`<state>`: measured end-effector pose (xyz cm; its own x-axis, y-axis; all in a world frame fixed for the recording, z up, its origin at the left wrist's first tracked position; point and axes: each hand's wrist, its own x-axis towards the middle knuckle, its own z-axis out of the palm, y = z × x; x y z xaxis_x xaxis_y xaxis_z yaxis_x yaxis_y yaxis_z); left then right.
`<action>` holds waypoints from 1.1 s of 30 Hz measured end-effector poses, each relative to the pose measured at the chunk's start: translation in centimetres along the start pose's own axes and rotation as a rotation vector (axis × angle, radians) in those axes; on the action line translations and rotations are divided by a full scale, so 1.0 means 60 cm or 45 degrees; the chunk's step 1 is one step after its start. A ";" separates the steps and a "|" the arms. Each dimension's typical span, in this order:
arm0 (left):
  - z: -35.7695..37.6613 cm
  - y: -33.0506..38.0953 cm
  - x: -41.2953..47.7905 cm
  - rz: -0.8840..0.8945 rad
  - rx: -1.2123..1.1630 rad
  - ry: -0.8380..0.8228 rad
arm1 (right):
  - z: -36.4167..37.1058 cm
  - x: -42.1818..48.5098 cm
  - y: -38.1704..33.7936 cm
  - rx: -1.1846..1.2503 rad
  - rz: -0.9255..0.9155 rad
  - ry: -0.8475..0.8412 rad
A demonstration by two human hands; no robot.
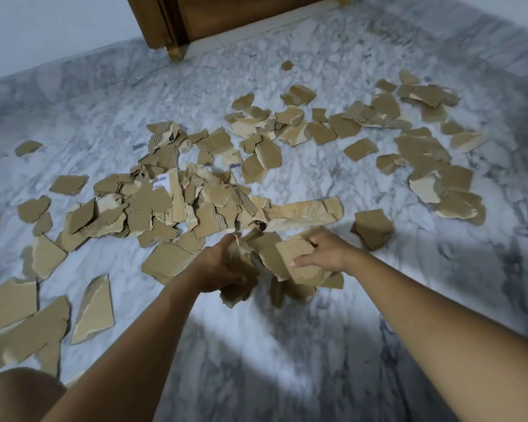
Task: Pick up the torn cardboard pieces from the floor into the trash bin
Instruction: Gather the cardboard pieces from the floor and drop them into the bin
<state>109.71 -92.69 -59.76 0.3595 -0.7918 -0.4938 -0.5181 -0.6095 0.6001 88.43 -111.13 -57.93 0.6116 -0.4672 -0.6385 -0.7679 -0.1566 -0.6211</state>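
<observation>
The left hand and right hand press in from opposite sides on one bundle of torn cardboard, held just above the floor. The left hand's fingers curl round the bundle's left edge; the right thumb lies across the top of a large flat scrap, with the other fingers hidden behind it. Both hands are thus closed on the same load. Two hands make sense here, since the scraps are loose, stiff and of uneven shape; squeezed from both sides they clamp one another, where one hand would likely shed the lower ones. Some scraps hang below the hands and look the likeliest to slip.

Most of the pieces lie scattered over the marble. A thick heap sits just beyond the hands; a long strip lies at its right edge; one scrap lies just beside the right hand; larger flat ones lie near the knee. A wooden door stands at the far wall.

The bin is not in view, so its place cannot be told. I judge the task to be early, with this as one armful of many; the next move likely calls for steady inward pressure while the load is carried.
</observation>
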 end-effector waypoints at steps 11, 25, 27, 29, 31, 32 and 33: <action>0.031 0.010 -0.015 0.189 -0.591 -0.320 | 0.056 0.004 0.014 0.626 0.187 -0.356; 0.065 0.027 0.015 -0.013 -0.401 -0.489 | 0.012 -0.013 0.050 0.612 0.247 -0.421; 0.064 0.013 0.014 -0.037 -0.209 -0.484 | -0.002 -0.017 0.056 0.420 0.287 -0.379; 0.049 -0.007 0.014 -0.025 -0.021 -0.466 | -0.027 -0.023 0.057 0.259 0.268 -0.262; 0.021 -0.020 0.013 -0.050 0.149 -0.505 | -0.055 -0.033 0.056 0.083 0.255 -0.120; 0.010 -0.021 0.012 -0.074 0.237 -0.540 | -0.063 -0.033 0.057 -0.019 0.246 -0.068; 0.002 -0.017 0.009 -0.093 0.307 -0.576 | -0.066 -0.032 0.058 -0.112 0.241 -0.047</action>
<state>110.36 -92.48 -60.71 0.0573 -0.6185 -0.7837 -0.6874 -0.5937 0.4183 83.84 -114.24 -57.08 0.4599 -0.4635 -0.7574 -0.8826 -0.1450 -0.4471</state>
